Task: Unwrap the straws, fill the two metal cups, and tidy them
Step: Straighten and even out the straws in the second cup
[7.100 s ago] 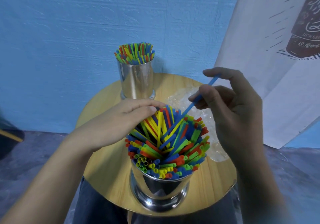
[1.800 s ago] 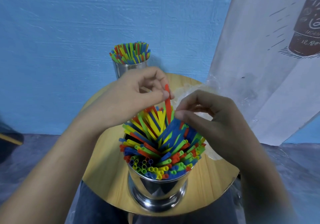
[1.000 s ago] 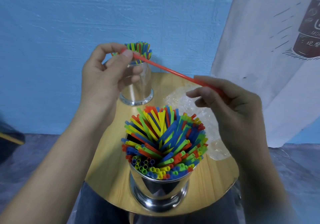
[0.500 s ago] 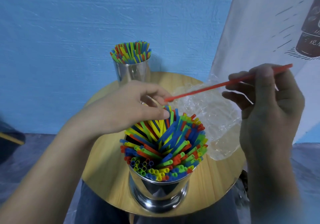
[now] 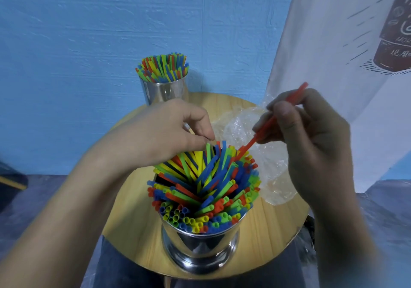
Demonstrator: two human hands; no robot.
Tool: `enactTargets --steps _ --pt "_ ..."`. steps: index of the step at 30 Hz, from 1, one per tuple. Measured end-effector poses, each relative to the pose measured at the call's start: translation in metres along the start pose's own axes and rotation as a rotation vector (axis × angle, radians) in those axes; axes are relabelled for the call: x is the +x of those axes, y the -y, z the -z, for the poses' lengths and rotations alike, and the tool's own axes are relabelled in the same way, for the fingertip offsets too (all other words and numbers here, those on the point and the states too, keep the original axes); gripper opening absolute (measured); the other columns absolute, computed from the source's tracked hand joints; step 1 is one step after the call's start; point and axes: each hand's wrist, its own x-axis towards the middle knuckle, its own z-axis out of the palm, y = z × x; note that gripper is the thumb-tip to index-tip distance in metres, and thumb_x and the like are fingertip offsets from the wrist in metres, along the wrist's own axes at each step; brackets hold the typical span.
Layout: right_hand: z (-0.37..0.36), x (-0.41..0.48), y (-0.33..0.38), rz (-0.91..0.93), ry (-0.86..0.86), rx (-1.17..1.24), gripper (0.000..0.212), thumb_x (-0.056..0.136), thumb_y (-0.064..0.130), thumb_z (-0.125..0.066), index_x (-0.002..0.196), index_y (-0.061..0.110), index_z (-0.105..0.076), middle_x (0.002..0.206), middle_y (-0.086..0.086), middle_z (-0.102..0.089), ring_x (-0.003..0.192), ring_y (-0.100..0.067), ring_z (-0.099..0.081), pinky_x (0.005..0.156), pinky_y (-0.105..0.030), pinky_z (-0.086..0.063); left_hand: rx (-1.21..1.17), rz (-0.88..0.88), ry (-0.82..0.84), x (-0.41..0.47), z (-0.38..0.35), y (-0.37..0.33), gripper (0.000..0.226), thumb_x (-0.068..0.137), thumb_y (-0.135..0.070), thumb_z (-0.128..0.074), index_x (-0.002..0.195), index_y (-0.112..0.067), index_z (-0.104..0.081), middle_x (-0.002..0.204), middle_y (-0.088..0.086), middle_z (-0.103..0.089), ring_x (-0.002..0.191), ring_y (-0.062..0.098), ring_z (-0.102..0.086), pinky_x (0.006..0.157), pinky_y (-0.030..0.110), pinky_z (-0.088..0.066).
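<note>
**Red straw tip at the near cup**

Your right hand (image 5: 311, 145) pinches a red straw (image 5: 245, 149) between the thumb and the first fingers, with the other fingers curled loosely beneath. The straw slants down to your left. Its upper end sticks out above your knuckles, and its lower end sits among the straws (image 5: 204, 181) at the far right edge of the near cup (image 5: 200, 247).

Your left hand (image 5: 169, 136) is curled over the far side of that same bunch. Thumb and forefinger are drawn together, their tips at the tops of a green straw and a blue one. From this angle I cannot tell whether they pinch one or only touch it.

The near cup stands upright close to the front edge of the round wooden table (image 5: 138, 221). It is packed with red, blue, green and yellow straws. Those in the middle and at the back fan out and cross each other, while those at the front stand straighter with their open ends showing.

A crumpled clear wrapper (image 5: 275, 176) lies on the table just right of the cup, partly under your right hand.

The far cup (image 5: 164, 92) stands upright at the table's back edge, partly behind your left hand, and it is likewise full.

A blue wall (image 5: 89, 43) lies behind, and a white printed cloth (image 5: 333, 43) hangs at the right.
</note>
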Motion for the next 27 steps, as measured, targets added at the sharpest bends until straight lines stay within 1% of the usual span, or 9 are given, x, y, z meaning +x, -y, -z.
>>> enactTargets --steps 3,5,10,12,15,18,20,22,27 --pt "-0.005 -0.002 -0.001 -0.049 0.134 -0.022 0.018 0.101 0.025 -0.052 0.098 0.011 -0.064 0.084 -0.003 -0.073 0.079 -0.019 -0.072 0.071 -0.028 -0.059 0.019 0.005 -0.013 -0.002 0.001 0.000 0.016 0.085 -0.020 -0.078 0.079 -0.035 -0.076 0.082 -0.024 -0.073 0.081 0.002 -0.069 0.087 0.039 -0.057" --pt "-0.006 -0.004 -0.002 -0.063 0.184 -0.059 0.019 0.101 0.027 -0.054 0.099 0.012 -0.066 0.085 -0.001 -0.073 0.082 -0.019 -0.072 0.073 -0.029 -0.060 0.026 0.004 -0.023 -0.002 0.002 0.000 0.012 0.084 -0.026 -0.079 0.079 -0.036 -0.077 0.082 -0.024 -0.074 0.082 0.002 -0.070 0.088 0.042 -0.058" --pt "-0.006 -0.004 0.000 -0.055 0.140 -0.059 0.013 0.093 0.028 -0.065 0.106 0.025 -0.067 0.082 0.000 -0.072 0.080 -0.020 -0.072 0.076 -0.037 -0.060 -0.031 -0.023 -0.125 -0.003 0.000 0.002 0.009 0.080 -0.044 -0.082 0.081 -0.038 -0.076 0.080 -0.017 -0.075 0.081 0.002 -0.071 0.088 0.044 -0.057" --pt "-0.008 -0.005 0.002 -0.049 0.103 -0.016 0.025 0.090 0.022 -0.071 0.112 0.029 -0.060 0.079 -0.001 -0.072 0.077 -0.019 -0.072 0.075 -0.034 -0.060 -0.082 -0.086 -0.205 -0.004 0.002 0.001 0.011 0.083 -0.042 -0.081 0.083 -0.032 -0.076 0.083 -0.012 -0.076 0.082 0.008 -0.071 0.084 0.042 -0.057" --pt "-0.009 -0.006 0.000 -0.008 0.087 -0.088 0.034 0.091 0.019 -0.074 0.112 0.037 -0.054 0.081 0.009 -0.073 0.080 -0.015 -0.073 0.076 -0.025 -0.057 -0.256 -0.176 -0.331 -0.005 0.006 -0.003 0.003 0.092 -0.020 -0.075 0.090 -0.019 -0.075 0.083 0.000 -0.077 0.081 0.027 -0.071 0.070 0.035 -0.053" --pt "-0.009 -0.007 -0.005 0.053 0.145 -0.254 0.019 0.092 0.034 -0.069 0.105 0.043 -0.058 0.089 0.020 -0.071 0.089 -0.006 -0.071 0.078 -0.016 -0.055 -0.362 -0.247 -0.487 -0.004 0.008 -0.004 0.007 0.094 -0.014 -0.072 0.094 -0.021 -0.071 0.083 -0.002 -0.078 0.076 0.013 -0.072 0.067 0.022 -0.052" --pt "-0.009 -0.007 -0.008 0.080 0.173 -0.314 0.009 0.095 0.038 -0.061 0.103 0.039 -0.065 0.091 0.020 -0.071 0.093 -0.007 -0.069 0.078 -0.018 -0.055 -0.426 -0.288 -0.602 -0.004 0.009 -0.004 0.012 0.094 -0.011 -0.071 0.095 -0.023 -0.069 0.083 -0.002 -0.078 0.073 0.011 -0.072 0.067 0.024 -0.053" --pt "-0.009 -0.006 -0.011 0.080 0.207 -0.338 0.012 0.096 0.039 -0.058 0.098 0.034 -0.070 0.093 0.018 -0.070 0.095 -0.010 -0.068 0.078 -0.023 -0.055 -0.473 -0.328 -0.719 -0.005 0.009 -0.004 0.013 0.094 -0.010 -0.069 0.095 -0.022 -0.068 0.082 -0.002 -0.078 0.072 0.012 -0.072 0.067 0.022 -0.051" --pt "-0.007 -0.004 -0.015 0.000 0.322 -0.333 0.011 0.094 0.036 -0.064 0.091 0.031 -0.073 0.097 0.018 -0.068 0.098 -0.013 -0.066 0.078 -0.033 -0.056 -0.611 -0.368 -0.936 -0.007 0.017 0.000 0.008 0.097 -0.016 -0.065 0.095 -0.024 -0.062 0.083 -0.003 -0.072 0.073 0.021 -0.071 0.064 0.028 -0.051"
